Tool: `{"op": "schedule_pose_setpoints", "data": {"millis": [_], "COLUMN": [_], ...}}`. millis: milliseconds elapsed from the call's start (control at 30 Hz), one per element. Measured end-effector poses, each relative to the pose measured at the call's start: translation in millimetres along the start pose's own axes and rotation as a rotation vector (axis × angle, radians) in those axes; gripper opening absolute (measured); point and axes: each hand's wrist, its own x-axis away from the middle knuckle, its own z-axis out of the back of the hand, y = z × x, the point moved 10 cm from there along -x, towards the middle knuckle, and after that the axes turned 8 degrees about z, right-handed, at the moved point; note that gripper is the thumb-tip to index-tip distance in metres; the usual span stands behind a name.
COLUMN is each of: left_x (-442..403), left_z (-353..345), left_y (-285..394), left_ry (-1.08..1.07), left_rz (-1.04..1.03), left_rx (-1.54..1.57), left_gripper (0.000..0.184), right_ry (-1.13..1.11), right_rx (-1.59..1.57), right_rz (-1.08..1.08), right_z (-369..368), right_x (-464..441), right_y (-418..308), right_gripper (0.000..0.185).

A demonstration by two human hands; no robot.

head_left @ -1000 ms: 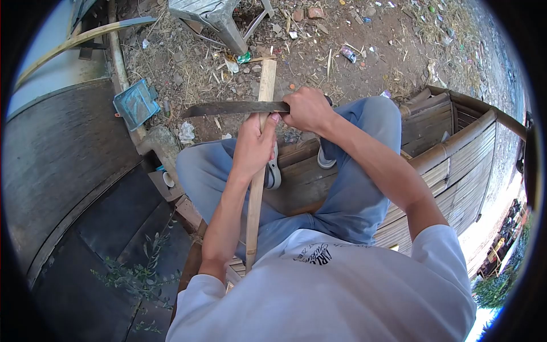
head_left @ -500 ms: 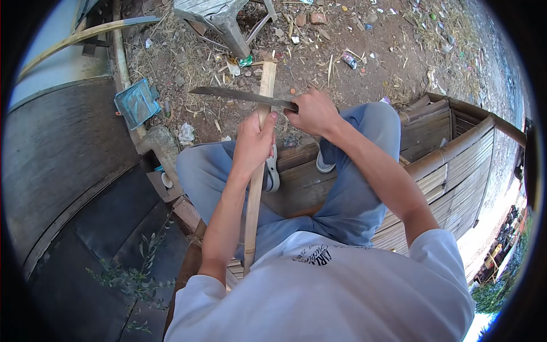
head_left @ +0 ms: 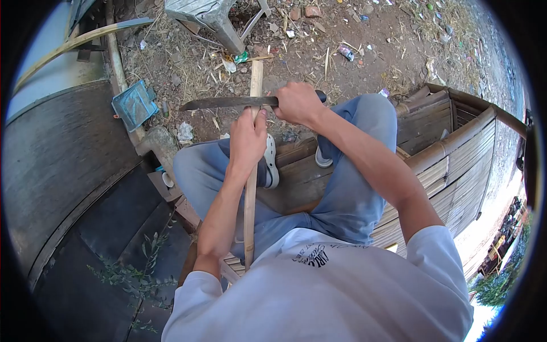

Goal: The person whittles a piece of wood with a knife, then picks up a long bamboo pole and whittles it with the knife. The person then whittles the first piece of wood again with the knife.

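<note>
A long, pale strip of split bamboo or wood (head_left: 249, 211) runs from near my waist out past my knees. My left hand (head_left: 248, 139) is wrapped round it a little beyond its middle. In my right hand (head_left: 298, 104) is a large knife (head_left: 228, 102), gripped by its dark handle, whose end shows past the hand. The long dark blade lies across the strip just beyond my left fingers, its tip pointing left. Whether the edge bites into the strip cannot be seen.
I sit on a bamboo bench (head_left: 450, 165) with slatted sides to the right. A grey plastic stool (head_left: 208, 17) stands ahead on littered soil. To the left are a blue basket-like container (head_left: 135, 106), a dark panel (head_left: 62, 165) and a leafy plant (head_left: 139, 279).
The knife has come nearer to me and turned more level across the strip. My right hand has shifted left, and more of the handle's end shows.
</note>
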Motion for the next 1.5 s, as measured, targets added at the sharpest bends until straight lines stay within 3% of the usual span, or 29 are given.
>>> {"op": "schedule_pose_setpoints", "data": {"millis": [100, 167, 433, 600, 767, 967, 1133, 1167, 1200, 1233, 1267, 1333, 1500], "left_x": [-3.8, 3.1, 5.8, 7.2, 9.7, 6.3, 2.8, 11.4, 20.2, 28.2, 30.3, 30.0, 17.7], "left_z": [-3.3, -6.4, -14.1, -13.7, -10.1, -4.4, -2.3, -6.7, -12.8, -19.4, -18.7, -26.9, -22.4], "left_y": [-2.4, -1.2, -5.0, -2.0, 1.0, -1.0, -6.0, -4.0, -3.8, 1.3, 3.4, 11.3, -0.2], "left_ry": [-0.025, -0.04, -0.187, -0.237, -0.165, -0.109, -0.063, -0.117, -0.172, -0.208, -0.214, -0.319, -0.389], "left_rz": [0.052, 0.026, 0.173, 0.181, 0.126, 0.098, 0.047, 0.112, 0.178, 0.144, 0.143, 0.189, 0.233], "left_rx": [0.01, -0.065, 0.259, 0.336, 0.236, 0.101, 0.021, 0.082, 0.14, 0.139, 0.129, 0.38, 0.542], "left_gripper": [0.026, 0.027, 0.027, 0.027, 0.027, 0.028, 0.029, 0.028, 0.027, 0.026, 0.026, 0.027, 0.026], "right_ry": [0.003, 0.185, 0.207, 0.077, 0.024, -0.046, 0.1, 0.103, 0.095, 0.084, 0.088, 0.242, 0.293], "right_rx": [0.028, -0.134, -0.171, -0.055, -0.028, -0.007, -0.006, -0.005, -0.047, -0.097, -0.106, -0.157, -0.528], "right_rz": [-0.009, -0.351, -0.33, 0.014, 0.026, -0.008, -0.035, -0.037, -0.19, -0.346, -0.353, -0.457, -0.409], "right_z": [-0.7, 11.8, 28.5, 13.6, 1.9, -4.4, -7.5, -0.2, 9.8, 11.5, 7.4, 23.6, 44.3], "right_x": [-9.0, -6.8, 18.3, 16.1, 11.3, 2.5, -11.0, -16.4, -17.2, -11.0, -8.4, 1.1, 14.1], "right_y": [13.9, 72.7, 51.6, -7.2, -7.6, -5.2, 7.9, 23.8, 59.8, 82.4, 81.7, 88.9, 87.0], "right_gripper": [0.029, 0.031, 0.033, 0.029, 0.029, 0.029, 0.031, 0.031, 0.03, 0.029, 0.029, 0.034, 0.039]}}
